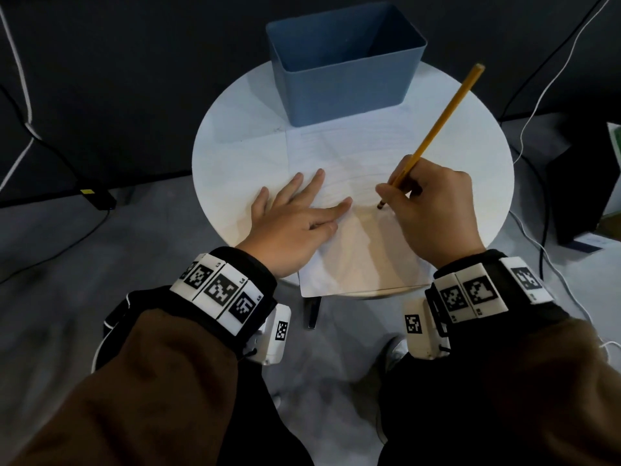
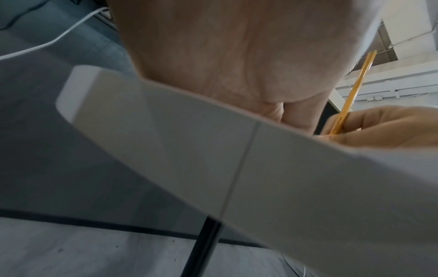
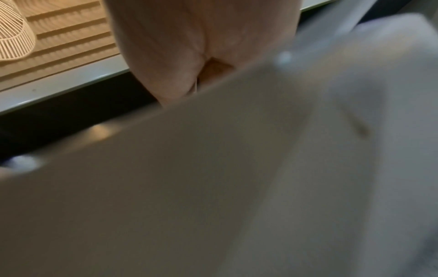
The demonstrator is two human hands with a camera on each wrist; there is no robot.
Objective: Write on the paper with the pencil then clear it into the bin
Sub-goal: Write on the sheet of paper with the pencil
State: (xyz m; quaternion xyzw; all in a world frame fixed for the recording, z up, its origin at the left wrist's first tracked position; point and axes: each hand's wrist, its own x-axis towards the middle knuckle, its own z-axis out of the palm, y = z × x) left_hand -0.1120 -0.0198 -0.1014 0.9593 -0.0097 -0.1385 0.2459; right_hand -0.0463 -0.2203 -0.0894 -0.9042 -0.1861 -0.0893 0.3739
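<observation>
The yellow pencil [image 1: 437, 129] is pinched in the right hand [image 1: 433, 210], tip down on the lined paper [image 1: 353, 153], which is pressed flat on the round white table [image 1: 235, 129] by the straight-fingered left hand [image 1: 295, 223]. Light, short strokes are advised, with the sheet pinned near the tip. The blue bin [image 1: 346, 82] stands just beyond. No writing can be made out, perhaps for blur; the wristbands [image 1: 218, 287] bear coded squares only.

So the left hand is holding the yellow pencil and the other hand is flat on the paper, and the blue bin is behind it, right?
Not quite: the hands are swapped. The head view shows the right hand holding the yellow pencil, its tip down at the paper, while the left hand lies flat on the paper. The blue bin does stand behind the paper.
</observation>
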